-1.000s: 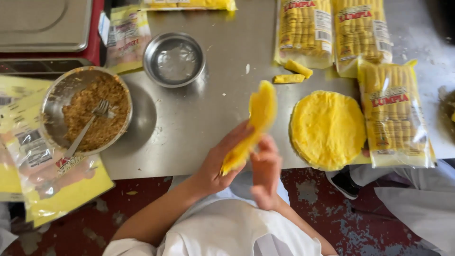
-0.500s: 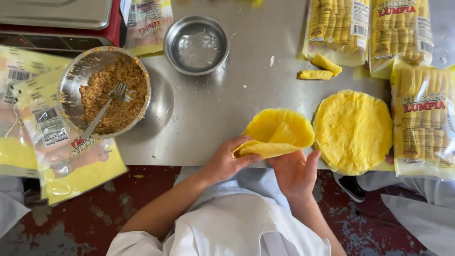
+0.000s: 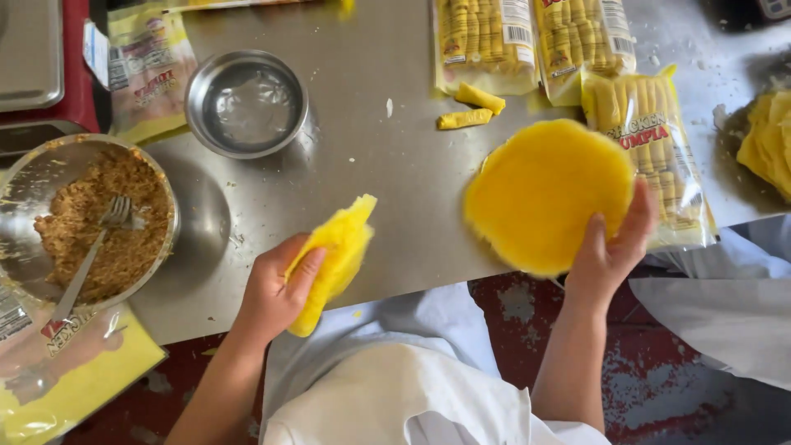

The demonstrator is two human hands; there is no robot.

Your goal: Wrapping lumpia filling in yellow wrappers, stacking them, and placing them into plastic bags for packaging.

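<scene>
The left hand [image 3: 276, 288] grips one folded yellow wrapper [image 3: 334, 259] over the table [image 3: 395, 173] edge, the right hand [image 3: 610, 247] presses the stack [image 3: 544, 194], and no filling [image 3: 103, 222] is on it yet.

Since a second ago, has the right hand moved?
Yes. The right hand has gone rightward, away from the left hand and its folded wrapper, and now rests on the near edge of the round wrapper stack beside the packaged rolls.
</scene>
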